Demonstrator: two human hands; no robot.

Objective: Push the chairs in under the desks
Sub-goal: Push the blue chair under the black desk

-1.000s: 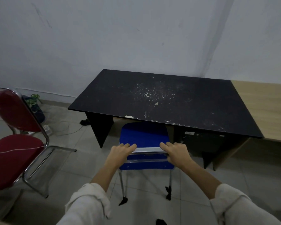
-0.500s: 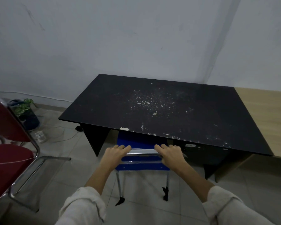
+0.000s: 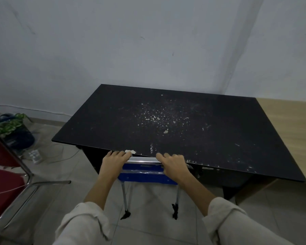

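A blue chair [image 3: 145,175] with chrome legs stands under the front edge of the black desk [image 3: 175,124]; its seat is hidden beneath the top. Only the backrest, its chrome top rail and two rear legs show. My left hand [image 3: 114,162] grips the left end of the rail. My right hand [image 3: 173,165] grips the right end. Both sets of fingertips touch the desk's front edge. White flecks are scattered over the desk top.
A red chair [image 3: 5,188] with a chrome frame stands on the tiled floor at the left. Behind it sit a dark bag with a green plant [image 3: 12,128] and loose cables. A light wooden desk [image 3: 290,131] adjoins the black one on the right.
Both hands have pushed the blue chair forward. Its seat has gone out of sight under the desk, and the backrest now sits at the desk's front edge.
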